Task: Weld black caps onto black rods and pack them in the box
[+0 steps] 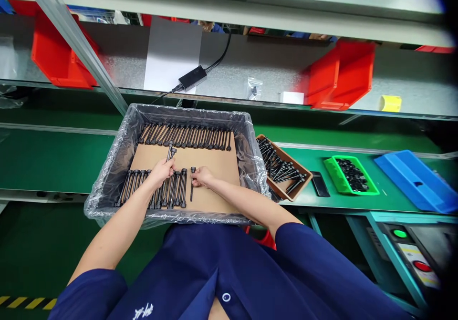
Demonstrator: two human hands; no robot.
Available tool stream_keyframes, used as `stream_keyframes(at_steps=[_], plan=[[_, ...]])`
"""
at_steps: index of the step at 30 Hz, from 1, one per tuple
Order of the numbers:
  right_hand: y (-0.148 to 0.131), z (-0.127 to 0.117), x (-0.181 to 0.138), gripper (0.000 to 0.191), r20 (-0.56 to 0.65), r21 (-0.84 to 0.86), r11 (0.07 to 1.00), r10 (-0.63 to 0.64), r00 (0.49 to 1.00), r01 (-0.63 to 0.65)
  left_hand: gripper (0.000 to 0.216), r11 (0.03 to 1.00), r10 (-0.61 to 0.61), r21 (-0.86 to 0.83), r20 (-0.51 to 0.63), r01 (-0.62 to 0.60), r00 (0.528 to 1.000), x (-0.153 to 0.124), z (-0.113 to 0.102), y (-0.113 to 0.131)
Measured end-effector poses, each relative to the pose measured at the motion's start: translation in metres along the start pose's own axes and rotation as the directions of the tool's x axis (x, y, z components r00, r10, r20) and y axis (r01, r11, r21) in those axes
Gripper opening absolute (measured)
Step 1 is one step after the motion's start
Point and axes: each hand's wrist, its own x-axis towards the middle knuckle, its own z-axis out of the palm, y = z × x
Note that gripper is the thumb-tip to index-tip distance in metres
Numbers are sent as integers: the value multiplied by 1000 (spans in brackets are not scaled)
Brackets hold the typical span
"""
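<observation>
A grey crate [118, 167] lined with clear plastic sits in front of me, a brown cardboard sheet [214, 162] on its floor. A full row of long black bolts [186, 136] lies along the far edge; a shorter row of bolts [175, 189] lies along the near edge. My left hand [161, 171] is closed on two black bolts [171, 153] pointing away from me, above the near row. My right hand [202, 176] pinches a single bolt [192, 184] just right of that row, its head pointing away.
A brown tray of loose black bolts [282, 170] stands right of the crate, then a dark phone [319, 184], a green tray of small black parts [352, 174] and a blue lid [417, 179]. Red bins [339, 74] sit on the shelf behind. A control panel with buttons [411, 253] is at lower right.
</observation>
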Motion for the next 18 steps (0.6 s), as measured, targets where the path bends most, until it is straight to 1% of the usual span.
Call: stream_keyframes(at_steps=[3,5,6,8,10,12,13,15,16,18], plan=[[6,10,6,29,-13,-125,990,-70,997,68,21,999,40,-25,13,-39,999,-3,5,1],[9,13,7,28,4,-219,969,-119,993,116,21,998,59,-14,49,-58,997,-6,8,1],[9,12,6,27,13,-246,960,-138,990,137,20,998,58,1,79,-59,995,-7,9,0],[9,9,2,26,11,-230,957,-179,984,177,21,998,39,44,164,-46,986,-11,10,-2],[7,3,-5,24,2,-121,962,-246,969,245,24,996,0,91,261,-25,965,-14,12,-3],[2,-1,-14,20,58,90,950,-306,950,300,27,993,-29,115,352,-13,936,-17,15,-3],[0,-3,-18,17,111,210,929,-331,937,303,29,993,-35,116,389,-11,920,-18,16,-3],[-4,-6,-25,10,217,409,874,-374,902,264,34,995,-44,97,455,0,889,-20,19,-3],[-5,-7,-28,8,247,470,848,-393,886,246,35,996,-48,89,480,6,876,-21,20,-3],[-5,-9,-32,12,284,537,814,-420,862,219,37,997,-55,69,515,22,855,-22,21,-2]])
